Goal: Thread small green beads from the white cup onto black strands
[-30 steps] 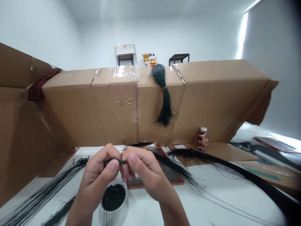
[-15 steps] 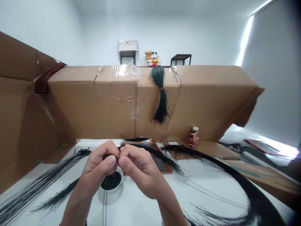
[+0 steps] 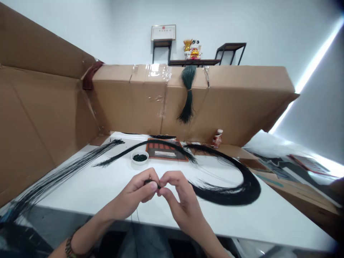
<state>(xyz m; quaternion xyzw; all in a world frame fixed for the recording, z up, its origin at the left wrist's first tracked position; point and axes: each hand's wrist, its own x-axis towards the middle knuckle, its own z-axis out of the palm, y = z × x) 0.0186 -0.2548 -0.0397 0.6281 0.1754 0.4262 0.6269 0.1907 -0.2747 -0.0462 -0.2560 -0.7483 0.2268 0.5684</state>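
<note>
My left hand (image 3: 139,195) is closed around a small dark knotted piece of cord (image 3: 150,182), with thumb and index finger pinched at its end. Thin dark threads (image 3: 137,214) hang below it. Fingertips of my right hand (image 3: 182,202) pinch together right beside the left ones, at the same piece; what exactly lies between them is hidden. Both hands are held over the front part of the white table (image 3: 107,191). Beyond them stands a white bowl (image 3: 140,163) with small dark green bits (image 3: 139,157) inside.
Long dark cord bundles lie left (image 3: 72,172), in the middle (image 3: 134,146) and curved at right (image 3: 231,199). An orange-framed tray (image 3: 154,157) and a red bottle (image 3: 217,139) stand further back. Cardboard walls (image 3: 129,107) enclose the table; a tied green bundle (image 3: 189,79) hangs over one.
The view has shifted and tilted, showing more of the table and its front edge. My hands are now clear of the bowl, nearer that edge, still pinching the same piece.
</note>
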